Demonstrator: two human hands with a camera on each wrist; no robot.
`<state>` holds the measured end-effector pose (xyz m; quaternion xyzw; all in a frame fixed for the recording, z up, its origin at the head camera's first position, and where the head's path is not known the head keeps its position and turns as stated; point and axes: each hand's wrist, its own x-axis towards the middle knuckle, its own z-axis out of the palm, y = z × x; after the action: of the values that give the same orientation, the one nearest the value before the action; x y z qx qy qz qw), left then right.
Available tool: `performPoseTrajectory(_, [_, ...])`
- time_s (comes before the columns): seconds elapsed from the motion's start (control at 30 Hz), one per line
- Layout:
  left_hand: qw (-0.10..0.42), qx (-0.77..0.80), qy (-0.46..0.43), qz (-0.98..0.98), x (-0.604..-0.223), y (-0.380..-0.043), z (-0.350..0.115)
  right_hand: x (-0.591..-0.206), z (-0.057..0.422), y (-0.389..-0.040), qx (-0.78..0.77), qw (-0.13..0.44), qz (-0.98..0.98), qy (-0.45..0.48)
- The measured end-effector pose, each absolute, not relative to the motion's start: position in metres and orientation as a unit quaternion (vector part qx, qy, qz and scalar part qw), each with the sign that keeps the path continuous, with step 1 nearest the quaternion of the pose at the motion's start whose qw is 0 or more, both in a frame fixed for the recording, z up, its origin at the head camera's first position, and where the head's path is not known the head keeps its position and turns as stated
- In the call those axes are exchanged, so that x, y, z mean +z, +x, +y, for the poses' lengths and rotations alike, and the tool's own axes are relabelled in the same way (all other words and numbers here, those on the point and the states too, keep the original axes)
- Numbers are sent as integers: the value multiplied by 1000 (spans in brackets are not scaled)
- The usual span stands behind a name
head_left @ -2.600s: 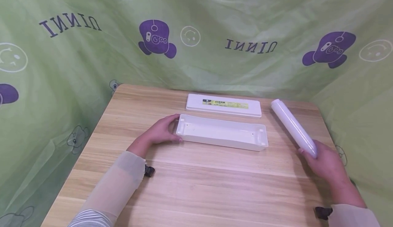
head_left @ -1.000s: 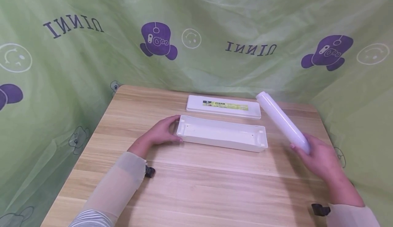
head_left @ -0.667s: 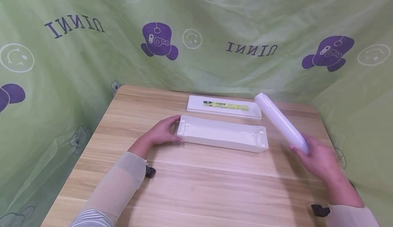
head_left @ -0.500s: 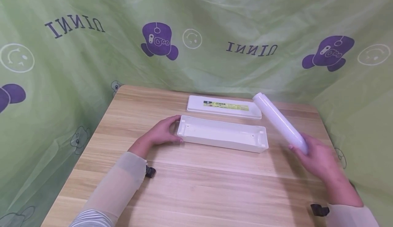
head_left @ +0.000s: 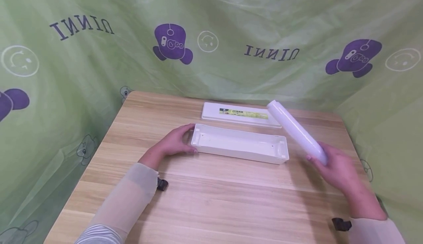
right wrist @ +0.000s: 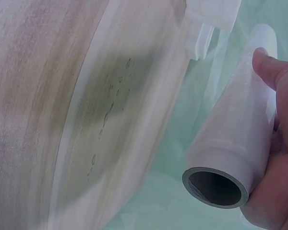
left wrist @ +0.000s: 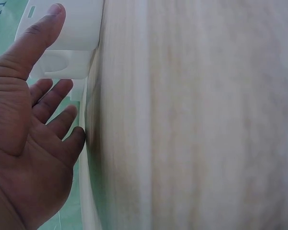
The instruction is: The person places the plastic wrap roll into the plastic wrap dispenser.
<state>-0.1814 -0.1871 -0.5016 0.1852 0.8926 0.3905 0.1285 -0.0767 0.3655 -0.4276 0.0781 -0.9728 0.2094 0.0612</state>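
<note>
A long white plastic box (head_left: 239, 156) stands on the table with its open side up. At its left end is my left hand (head_left: 173, 140), the thumb against the front wall and the fingers round toward the back. In the left wrist view the thumb (left wrist: 45, 31) lies on the box's wall (left wrist: 79, 24). My right hand (head_left: 338, 165) grips the near end of a roll of cling film (head_left: 295, 130), which hangs tilted above the table, right of the box. Its hollow cardboard core shows in the right wrist view at the film roll's end (right wrist: 230, 129).
Behind the box lies a flat white lid (head_left: 211, 111) with a yellow-green label; the roll's far end covers its right corner from the head camera. A green printed curtain (head_left: 231, 75) closes off the back and sides of the wooden table (head_left: 214, 200).
My right hand has carried the cling film roll up and to the left, so its far end now overlaps the lid. The left hand and the box have stayed in place.
</note>
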Motion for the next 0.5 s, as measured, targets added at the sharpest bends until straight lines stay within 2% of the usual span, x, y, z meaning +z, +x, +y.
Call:
performPoseTrajectory(0.27, [129, 392, 183, 892, -501, -181, -187, -425, 358, -78, 205, 82, -970, 103])
performPoseTrajectory(0.5, [131, 400, 180, 889, -500, -179, -187, -422, 350, -78, 212, 74, -967, 123])
